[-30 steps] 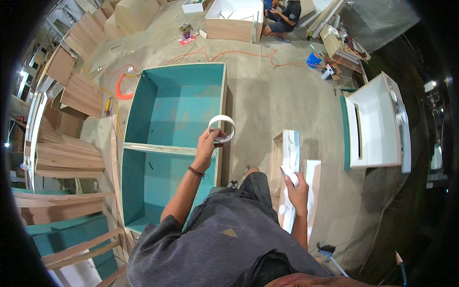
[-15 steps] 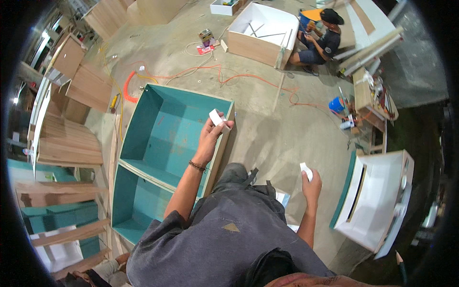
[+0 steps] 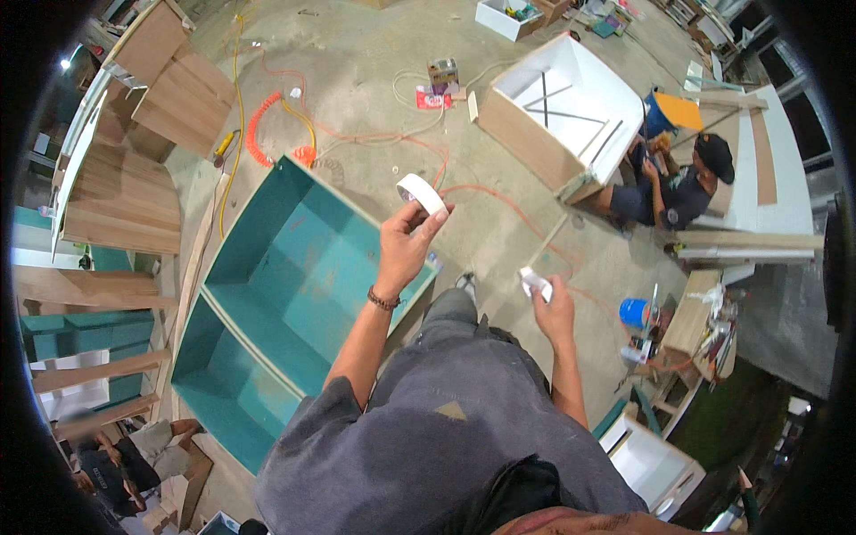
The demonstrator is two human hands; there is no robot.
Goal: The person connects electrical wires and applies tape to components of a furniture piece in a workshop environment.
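My left hand (image 3: 408, 245) is closed round the lower rim of a roll of white tape (image 3: 421, 193), held up with its ring facing partly toward me. Behind that hand lies the teal-lined cabinet (image 3: 308, 254), open side up, split by a divider. My right hand (image 3: 555, 308) pinches a small white piece (image 3: 536, 283), held apart from the roll; its kind is not plain, perhaps crumpled paper or tape. Both forearms reach forward from my body, and a dark bracelet (image 3: 383, 300) circles my left wrist.
A white-lined wooden box (image 3: 571, 107) stands ahead right, with a seated person (image 3: 682, 183) beside it. Orange hose (image 3: 499, 198) and cables cross the concrete floor. Wooden cabinets (image 3: 120, 196) line the left; a cluttered bench (image 3: 691, 325) and blue can (image 3: 634, 312) stand right. Another person (image 3: 111, 468) sits lower left.
My view has turned and shifted, so the white box and seated person sit farther right. Both hands have risen in the picture; the right one is nearer the left. Each still holds its thing.
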